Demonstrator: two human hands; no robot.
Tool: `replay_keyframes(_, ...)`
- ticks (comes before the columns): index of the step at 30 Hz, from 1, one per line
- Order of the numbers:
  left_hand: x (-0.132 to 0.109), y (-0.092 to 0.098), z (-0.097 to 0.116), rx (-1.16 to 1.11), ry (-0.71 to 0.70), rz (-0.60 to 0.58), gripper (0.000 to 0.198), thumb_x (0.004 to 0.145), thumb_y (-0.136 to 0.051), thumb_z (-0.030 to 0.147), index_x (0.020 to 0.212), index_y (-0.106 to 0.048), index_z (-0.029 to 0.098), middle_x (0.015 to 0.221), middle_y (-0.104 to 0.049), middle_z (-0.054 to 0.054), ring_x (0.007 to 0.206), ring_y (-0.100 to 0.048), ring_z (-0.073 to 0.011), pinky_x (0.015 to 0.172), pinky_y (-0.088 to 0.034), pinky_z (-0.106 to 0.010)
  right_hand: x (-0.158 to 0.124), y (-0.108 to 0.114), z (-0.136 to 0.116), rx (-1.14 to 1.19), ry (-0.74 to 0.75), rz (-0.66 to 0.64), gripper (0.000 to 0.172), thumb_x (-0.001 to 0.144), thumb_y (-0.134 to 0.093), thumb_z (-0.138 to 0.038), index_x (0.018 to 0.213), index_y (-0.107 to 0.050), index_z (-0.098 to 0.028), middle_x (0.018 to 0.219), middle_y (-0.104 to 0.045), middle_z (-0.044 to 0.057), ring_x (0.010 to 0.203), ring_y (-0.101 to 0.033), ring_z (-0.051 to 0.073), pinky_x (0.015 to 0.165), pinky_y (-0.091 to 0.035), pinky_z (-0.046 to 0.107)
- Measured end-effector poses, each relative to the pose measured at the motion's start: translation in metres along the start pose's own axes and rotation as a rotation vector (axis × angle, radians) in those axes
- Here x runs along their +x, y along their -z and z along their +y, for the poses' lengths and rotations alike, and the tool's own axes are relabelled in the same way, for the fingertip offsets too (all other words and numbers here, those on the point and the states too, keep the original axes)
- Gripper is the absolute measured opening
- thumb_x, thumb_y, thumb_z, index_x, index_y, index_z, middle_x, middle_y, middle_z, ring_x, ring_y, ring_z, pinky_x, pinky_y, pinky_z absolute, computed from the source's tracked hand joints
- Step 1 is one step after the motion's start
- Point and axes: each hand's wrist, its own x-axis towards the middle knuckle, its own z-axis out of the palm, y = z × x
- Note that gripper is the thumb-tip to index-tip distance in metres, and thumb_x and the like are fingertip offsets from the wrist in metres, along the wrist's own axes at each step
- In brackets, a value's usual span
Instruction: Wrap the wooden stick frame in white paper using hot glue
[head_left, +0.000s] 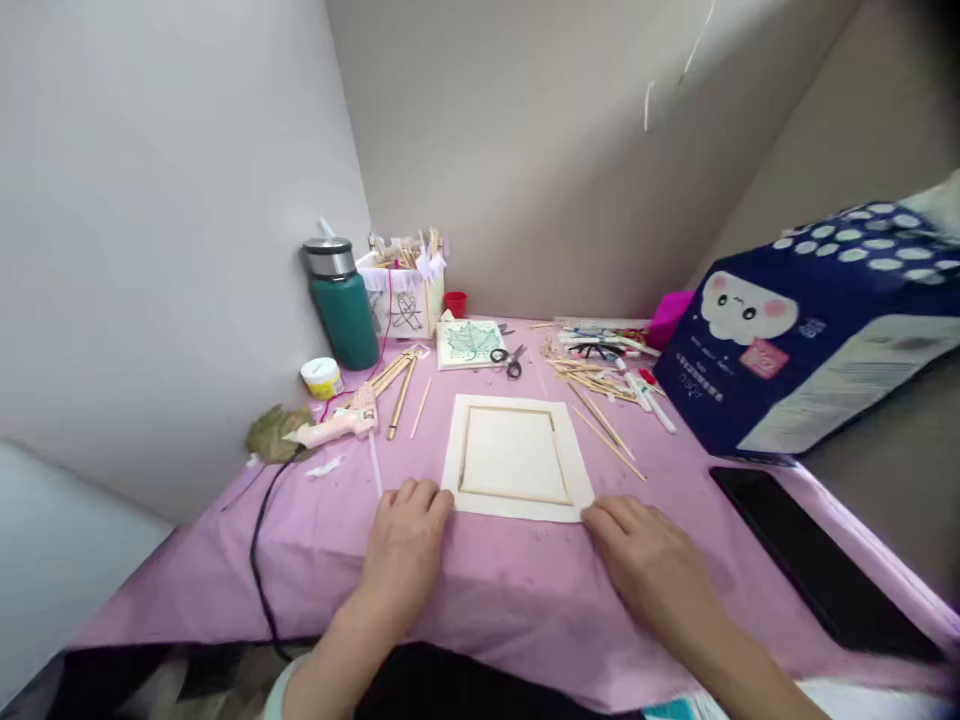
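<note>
A white card sheet (pixel 517 505) lies flat near the middle of the table (pixel 480 640), which is covered with a pink cloth, and a square frame of thin wooden sticks (pixel 510 407) is laid on it. The left hand (pixel 405 545) and the right hand (pixel 649 560) are placed at the near edge of the card, one toward each lower corner. Both are open and relaxed, with the fingers lying low and nothing clenched or grasped (whether the fingertips press on the card cannot be told). The piece is judged to be very light. The sticks appear stiff but slender and liable to snap if bent, while the card may flex if lifted from one side. Whether the frame is fixed down cannot be told, so it should be treated as loose. Hold is best taken by the bare card margins, with both hands opposite each other, rather than by the sticks. A pink hot glue gun (pixel 337 425) lies to the left, and loose wooden sticks (pixel 607 425) lie to the right.
</note>
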Motion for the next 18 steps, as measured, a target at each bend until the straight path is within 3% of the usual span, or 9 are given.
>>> replay_keyframes(5, -0.005, -0.001, -0.005, -0.027, 0.004, 0.058, 0.012, 0.090, -0.048, 0.016, 0.088, -0.059, 0.020, 0.094, -0.062, -0.006, 0.087, -0.054, -0.0248, 0.075, -0.042, -0.041, -0.011, -0.002, 0.007, -0.018, 0.012, 0.024, 0.026, 0.087, -0.043, -0.005, 0.090, -0.066, -0.017, 0.091, -0.065, 0.008, 0.083, -0.056, 0.022, 0.071, -0.041, 0.033)
replay_keyframes(8, -0.008, -0.003, -0.009, -0.108, -0.021, 0.147, 0.012, 0.091, -0.047, 0.024, 0.091, -0.057, 0.017, 0.095, -0.062, -0.009, 0.088, -0.056, -0.0250, 0.076, -0.044, -0.042, -0.010, -0.002, 0.006, -0.024, -0.026, 0.057, 0.024, 0.093, -0.041, -0.017, 0.093, -0.066, -0.018, 0.096, -0.067, 0.009, 0.087, -0.059, 0.023, 0.075, -0.044, 0.035)
replay_keyframes(10, -0.009, -0.008, -0.010, -0.137, -0.081, 0.228, 0.021, 0.092, -0.047, 0.028, 0.104, -0.055, 0.013, 0.108, -0.062, -0.013, 0.100, -0.056, -0.0269, 0.084, -0.045, -0.044, -0.008, -0.004, 0.002, -0.029, -0.029, 0.096, 0.029, 0.094, -0.044, -0.032, 0.107, -0.063, -0.014, 0.110, -0.065, 0.013, 0.100, -0.058, 0.026, 0.084, -0.045, 0.039)
replay_keyframes(12, -0.009, -0.015, -0.009, -0.123, -0.175, 0.269, 0.040, 0.091, -0.048, 0.034, 0.124, -0.045, 0.010, 0.124, -0.058, -0.017, 0.115, -0.052, -0.0293, 0.095, -0.042, -0.047, -0.008, -0.008, -0.002, -0.031, 0.017, 0.097, 0.052, 0.092, -0.044, -0.044, 0.127, -0.052, -0.006, 0.129, -0.056, 0.019, 0.118, -0.051, 0.029, 0.095, -0.042, 0.044)
replay_keyframes(14, -0.010, -0.021, -0.009, -0.101, -0.241, 0.250, 0.057, 0.090, -0.049, 0.041, 0.136, -0.033, 0.010, 0.131, -0.054, -0.017, 0.123, -0.048, -0.0300, 0.102, -0.038, -0.050, -0.009, -0.011, -0.003, -0.020, 0.046, 0.023, 0.070, 0.090, -0.043, -0.053, 0.138, -0.040, -0.002, 0.139, -0.046, 0.022, 0.129, -0.043, 0.031, 0.102, -0.038, 0.046)
replay_keyframes(18, -0.004, -0.023, -0.012, -0.130, -0.127, 0.239, 0.057, 0.094, -0.041, 0.043, 0.138, -0.029, 0.010, 0.132, -0.054, -0.019, 0.119, -0.054, -0.0281, 0.102, -0.039, -0.049, -0.003, -0.008, 0.004, 0.034, -0.125, -0.166, 0.069, 0.091, -0.035, -0.059, 0.136, -0.046, -0.008, 0.136, -0.050, 0.020, 0.127, -0.046, 0.032, 0.104, -0.036, 0.052)
